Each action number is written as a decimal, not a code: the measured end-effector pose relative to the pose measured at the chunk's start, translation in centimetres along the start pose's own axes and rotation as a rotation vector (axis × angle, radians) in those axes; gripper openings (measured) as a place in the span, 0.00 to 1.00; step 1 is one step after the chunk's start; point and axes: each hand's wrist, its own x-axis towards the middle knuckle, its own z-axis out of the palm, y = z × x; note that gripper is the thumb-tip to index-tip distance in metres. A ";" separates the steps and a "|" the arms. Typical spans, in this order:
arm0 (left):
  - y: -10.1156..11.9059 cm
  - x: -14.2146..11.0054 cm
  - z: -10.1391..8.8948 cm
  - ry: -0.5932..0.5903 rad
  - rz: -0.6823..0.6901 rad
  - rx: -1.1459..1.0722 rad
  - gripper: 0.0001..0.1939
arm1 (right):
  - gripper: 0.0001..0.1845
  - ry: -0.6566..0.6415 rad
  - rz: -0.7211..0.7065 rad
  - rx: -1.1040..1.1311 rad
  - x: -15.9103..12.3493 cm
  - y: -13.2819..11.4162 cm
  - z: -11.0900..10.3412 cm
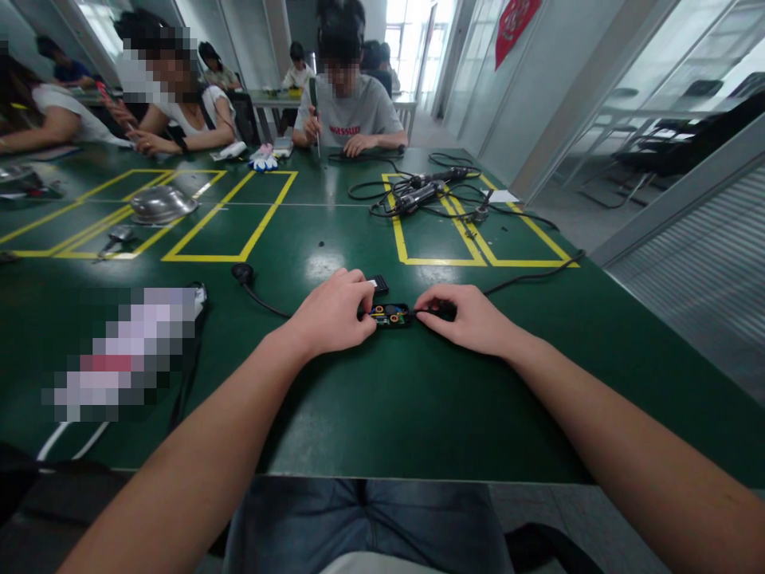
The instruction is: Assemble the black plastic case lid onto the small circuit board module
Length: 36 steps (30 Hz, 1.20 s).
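A small opened black casing (399, 320) lies on the green table in front of me, its circuit board, copper-coloured coils and coloured wires exposed. Fingers of my left hand (335, 312) are pinched at the casing's left end. My right hand (469, 319) is closed on the black cable (443, 308) close to the right end. Just behind the casing sits a black ribbed cover (378, 284), partly hidden by my left fingers. From the left side a cord runs to a black plug (242, 273), while the cable on the right trails off across the table.
Black handheld tools with tangled cables (421, 194) lie at the back right, within yellow tape lines (442, 261). A metal bowl (162, 206) stands at the back left. A blurred-out device (128, 351) lies left of my arm. Co-workers sit along the far side.
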 end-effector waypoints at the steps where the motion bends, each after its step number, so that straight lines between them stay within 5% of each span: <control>1: 0.0 0.0 0.0 0.003 0.000 0.000 0.07 | 0.06 -0.003 0.000 -0.001 0.0 0.0 0.0; 12: -0.4 -0.1 0.3 0.040 0.022 0.013 0.04 | 0.06 -0.032 -0.005 0.004 0.0 -0.1 0.1; 20: -1.1 0.5 0.8 0.184 -0.157 0.008 0.17 | 0.05 0.004 -0.041 0.000 -0.1 0.2 0.3; 30: -2.1 0.8 0.8 0.068 -0.294 -0.011 0.21 | 0.06 -0.009 -0.044 0.006 0.0 0.0 0.2; 36: -2.3 0.9 0.5 0.121 -0.273 -0.186 0.22 | 0.08 -0.011 -0.004 0.049 -0.1 0.2 0.3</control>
